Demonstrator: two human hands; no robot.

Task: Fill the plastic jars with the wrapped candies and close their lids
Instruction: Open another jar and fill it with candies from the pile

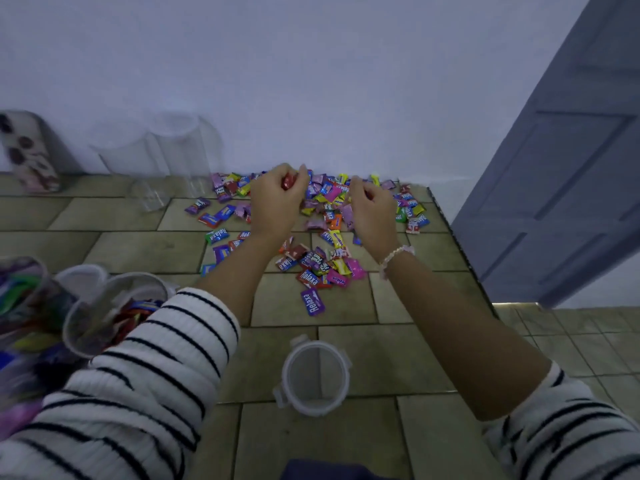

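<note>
Left hand (277, 202): fingers curled, gripping red candy (288, 182), over far part of candy pile (322, 237).
Right hand (372, 211): fingers curled over pile's right part; cannot tell if anything is held.
Pile spread on tiled surface (138, 251), against wall.
Empty open jar (286, 375): near person, well apart from both hands.
Candy-filled jar (74, 323): left, beside striped sleeve (156, 368).

candies (313, 268) everywhere in glossy plastic wrappers, crinkled and catching the light, and the red candy (288, 182) in the left hand (273, 202) shines the same. the near jar (284, 374) is clear, smooth plastic, cloudy at the rim. the surface (121, 251) looks like matt, mottled stone tile. sleeves (149, 375) are soft ribbed knit cloth. the bracelet (394, 258) has pearly, glossy beads. the wall (311, 81) is smooth and matt.
</note>
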